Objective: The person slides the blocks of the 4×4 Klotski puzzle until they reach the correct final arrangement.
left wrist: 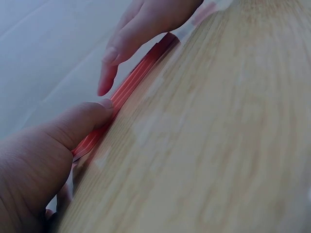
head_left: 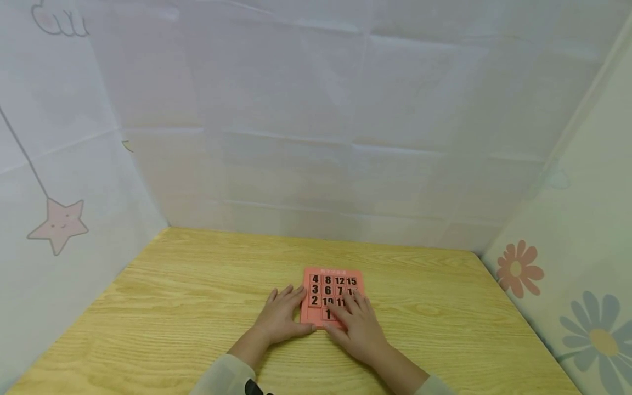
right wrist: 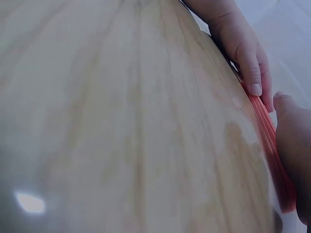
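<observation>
A pink number slide puzzle [head_left: 304,315] lies flat on the table, its tiles marked with black numbers. 4, 8, 12 and 15 show along the far row, with 3, 6 and 7 below. A bare slot sits at the near left corner, left of the 1 tile [head_left: 328,314]. My left hand [head_left: 280,318] holds the puzzle's left side, thumb at the near edge and fingers along the left edge. Over the lower right tiles, my right hand [head_left: 362,332] spreads extended fingers, its thumb close to the near edge. Some tiles are hidden beneath it.
The puzzle rests on a wood-grain table [head_left: 207,285]. A pale sheet wall [head_left: 316,164] rises behind the table's far edge. More sheets stand at both sides, printed with a star [head_left: 58,226] on the left and flowers [head_left: 520,269] on the right.
</observation>
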